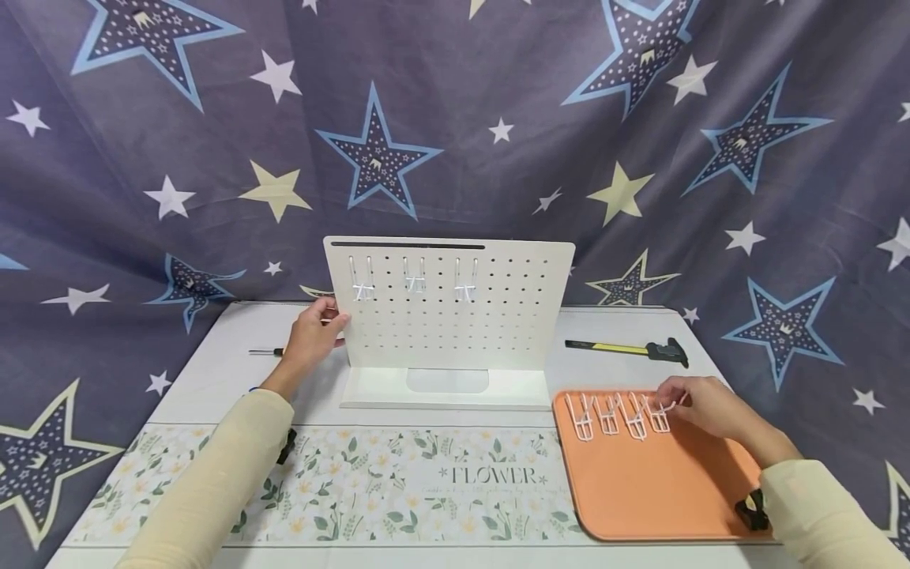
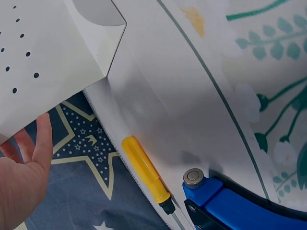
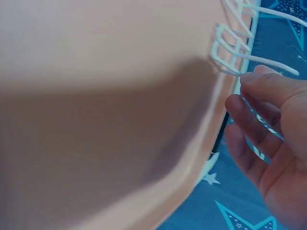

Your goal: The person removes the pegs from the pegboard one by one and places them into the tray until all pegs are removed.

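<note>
A white pegboard (image 1: 444,316) stands upright on its base at the middle of the table. My left hand (image 1: 314,336) grips its left edge, thumb at the front and fingers behind. In the left wrist view, fingertips (image 2: 43,125) press against the board's edge. Three white wire hooks (image 1: 415,276) hang in the board's upper rows. Several more lie along the back of an orange tray (image 1: 661,482) at right. Over that tray's back edge, my right hand (image 1: 711,407) pinches the rightmost wire hook (image 3: 228,55) between thumb and index finger, its other fingers loosely bent.
A black-and-yellow hammer (image 1: 626,350) lies behind the tray. Left of the board is a yellow-handled screwdriver (image 2: 146,167), beside a blue tool (image 2: 240,201) with a metal knob. A floral mat (image 1: 341,490) covers the table's front; a star-patterned curtain (image 1: 455,118) hangs behind.
</note>
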`<action>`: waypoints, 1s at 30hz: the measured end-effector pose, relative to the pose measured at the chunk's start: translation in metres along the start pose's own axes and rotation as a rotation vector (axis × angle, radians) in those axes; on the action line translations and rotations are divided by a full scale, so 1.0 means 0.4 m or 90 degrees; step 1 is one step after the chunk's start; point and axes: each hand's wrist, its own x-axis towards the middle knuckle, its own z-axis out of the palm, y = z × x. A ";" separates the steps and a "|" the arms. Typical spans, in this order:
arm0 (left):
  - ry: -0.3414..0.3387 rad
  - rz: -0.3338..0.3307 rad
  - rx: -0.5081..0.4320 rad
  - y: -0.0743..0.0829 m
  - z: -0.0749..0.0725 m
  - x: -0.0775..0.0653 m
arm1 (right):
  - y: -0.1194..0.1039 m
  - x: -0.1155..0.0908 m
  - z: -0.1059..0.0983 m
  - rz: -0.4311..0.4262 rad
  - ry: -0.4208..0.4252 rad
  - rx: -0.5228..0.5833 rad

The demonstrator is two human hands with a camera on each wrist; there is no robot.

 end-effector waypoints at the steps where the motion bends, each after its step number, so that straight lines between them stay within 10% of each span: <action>1: 0.001 0.001 -0.001 0.000 0.000 0.000 | 0.001 0.004 -0.008 0.001 -0.001 -0.001; 14: 0.002 0.003 0.002 0.002 0.000 -0.002 | -0.055 0.089 -0.094 0.024 0.091 -0.027; 30: 0.001 0.002 0.003 0.006 0.001 -0.004 | -0.277 0.256 -0.100 -0.030 0.152 0.029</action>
